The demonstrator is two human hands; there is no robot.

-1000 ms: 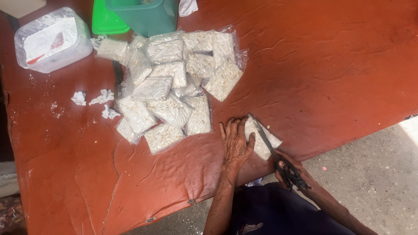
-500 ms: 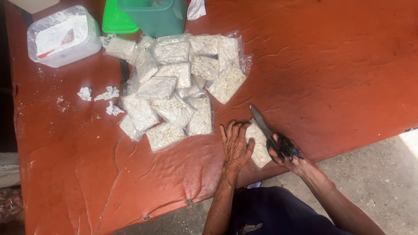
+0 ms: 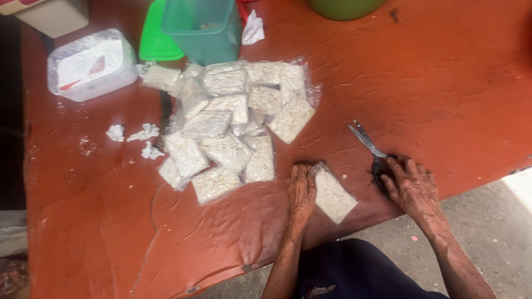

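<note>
This looks like a small home or market-stall packing spot, not a factory. The bench (image 3: pixel 443 83) is covered with a worn, wrinkled red-brown sheet, and bare concrete ground (image 3: pixel 487 221) shows past its edge. A heap of small clear packets (image 3: pixel 227 127) filled with pale grain lies on it, with scissors (image 3: pixel 368 145) and torn paper scraps (image 3: pixel 133 135) nearby. Household plastic ware stands at the back: a green bin (image 3: pixel 205 27), a green lid (image 3: pixel 155 41) and a clear lidded tub (image 3: pixel 91 63).
</note>
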